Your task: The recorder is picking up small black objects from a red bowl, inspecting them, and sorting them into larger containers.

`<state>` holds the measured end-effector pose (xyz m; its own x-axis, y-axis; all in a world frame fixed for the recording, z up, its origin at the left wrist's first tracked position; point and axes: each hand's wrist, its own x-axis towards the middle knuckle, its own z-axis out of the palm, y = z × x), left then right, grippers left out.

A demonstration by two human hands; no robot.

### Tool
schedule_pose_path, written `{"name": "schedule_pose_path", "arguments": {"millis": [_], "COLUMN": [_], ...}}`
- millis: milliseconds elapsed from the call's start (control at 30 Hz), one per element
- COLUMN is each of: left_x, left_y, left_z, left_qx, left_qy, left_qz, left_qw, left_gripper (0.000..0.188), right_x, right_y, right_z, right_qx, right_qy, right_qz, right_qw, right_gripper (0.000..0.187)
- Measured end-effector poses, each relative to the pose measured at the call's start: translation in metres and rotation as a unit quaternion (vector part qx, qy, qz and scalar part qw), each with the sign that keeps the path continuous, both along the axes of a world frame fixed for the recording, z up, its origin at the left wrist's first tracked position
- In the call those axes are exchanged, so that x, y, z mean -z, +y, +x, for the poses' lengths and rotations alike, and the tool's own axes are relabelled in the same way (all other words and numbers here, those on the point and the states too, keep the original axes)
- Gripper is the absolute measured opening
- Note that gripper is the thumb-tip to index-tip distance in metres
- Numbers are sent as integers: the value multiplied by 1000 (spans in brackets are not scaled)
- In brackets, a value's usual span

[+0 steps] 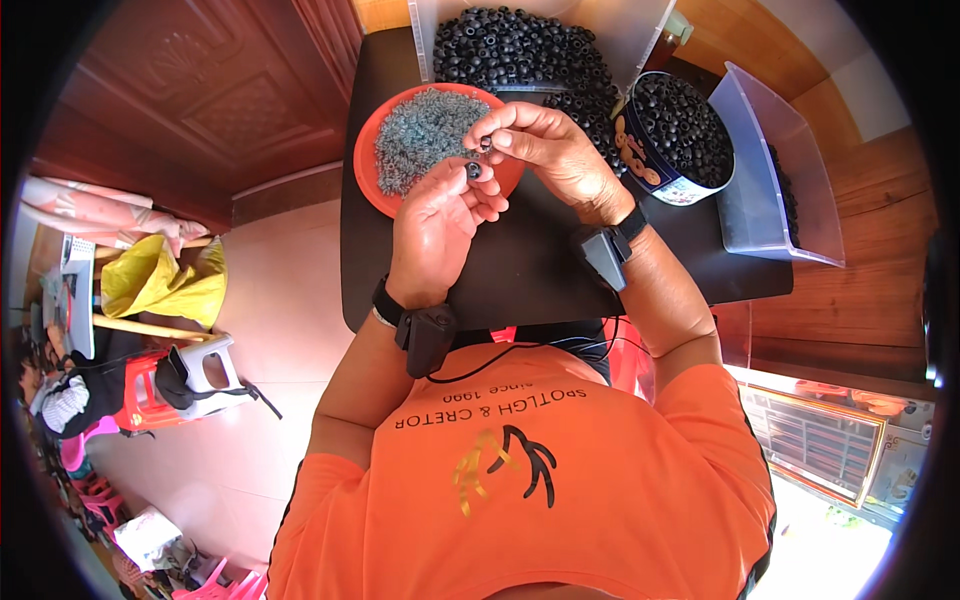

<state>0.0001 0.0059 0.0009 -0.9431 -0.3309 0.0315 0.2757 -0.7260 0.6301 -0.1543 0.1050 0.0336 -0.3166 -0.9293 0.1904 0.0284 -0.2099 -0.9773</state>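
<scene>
My left hand (436, 228) is turned palm up over the near rim of a round red tray (366, 170). Its thumb and fingertips hold a small black ring-shaped piece (473, 171). Just above it, my right hand (560, 150) pinches a tiny shiny dark piece (486, 144) between thumb and forefinger; its exact kind is too small to tell. The two pieces are close together but apart. A heap of small grey-blue translucent pieces (425, 130) fills the tray, under and behind my hands.
On the dark table (545, 265), a clear box (655, 35) of black ring-shaped pieces lies at the back, some spilling in front. A round tub (685, 190) of black pieces and a translucent bin (745, 225) stand to the right. Cables hang from my wrist devices.
</scene>
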Motion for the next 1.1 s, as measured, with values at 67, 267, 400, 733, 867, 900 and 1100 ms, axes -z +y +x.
{"name": "schedule_pose_path", "arguments": {"millis": [67,267,400,733,867,900,1100], "left_x": [1,1,-1,-2,1,1,5], "left_y": [0,0,1,0,-3,-3,-5], "left_z": [0,1,1,1,0,0,0], "left_qx": [2,11,6,8,21,26,29], "left_qy": [-3,-3,-2,-9,-2,0,-1], "left_qz": [1,-7,-7,-5,-3,8,12], "left_qw": [1000,1000,1000,1000,1000,1000,1000], "left_gripper": [23,24,25,27,27,27,29], "right_x": [-6,-8,-8,-6,-2,0,1], "right_y": [2,3,4,3,1,0,-1], "right_z": [6,12,13,16,14,14,16], "right_qx": [-10,-25,-38,-36,-33,-29,-24], "right_qy": [-13,-7,-5,-3,25,39,69], "right_qz": [6,1,8,10,0,-8,-3], "right_qw": [1000,1000,999,999,999,999,997], "right_gripper": [17,18,18,18,18,18,17]}}
